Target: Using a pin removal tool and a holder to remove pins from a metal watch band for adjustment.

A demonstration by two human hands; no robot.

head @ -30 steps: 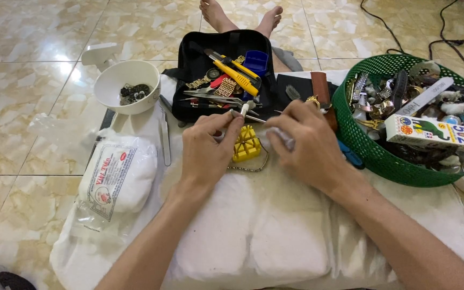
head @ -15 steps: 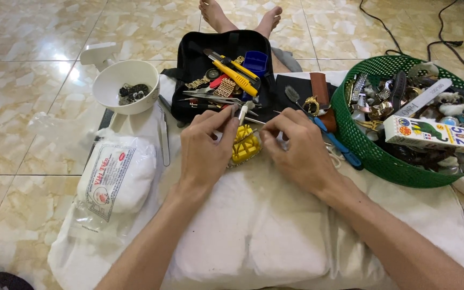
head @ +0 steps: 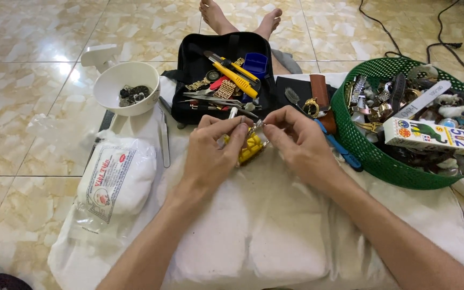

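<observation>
Both hands meet mid-scene over a white padded cloth (head: 275,236). Left hand (head: 213,153) has its fingers curled closed around a small yellow plastic block (head: 251,147), which sits partly under the palm, low on the cloth. Right hand (head: 296,142) pinches a small silvery metal piece (head: 257,127) between thumb and fingertips, right at the block's far edge; what the piece is, can't tell, too small.

Surroundings:
- far, just behind the hands: open black fabric tool pouch (head: 210,59) with a yellow-handled cutter (head: 234,78), tweezers and small tools spilling toward the hands
- far left: white round bowl (head: 127,88) holding dark small parts
- left near: clear plastic bag of white cotton (head: 116,180), half on the cloth
- between bag and left hand: long steel tweezers (head: 164,137) lying flat
- right: green plastic mesh basket (head: 382,156) packed with watch bands, clutter and a white cardboard box (head: 430,137)
- just right of the right hand: blue-handled tool (head: 345,150) against the basket wall, brown leather strap (head: 320,91) beyond it

Bare feet (head: 237,16) at far edge on tiled floor
</observation>
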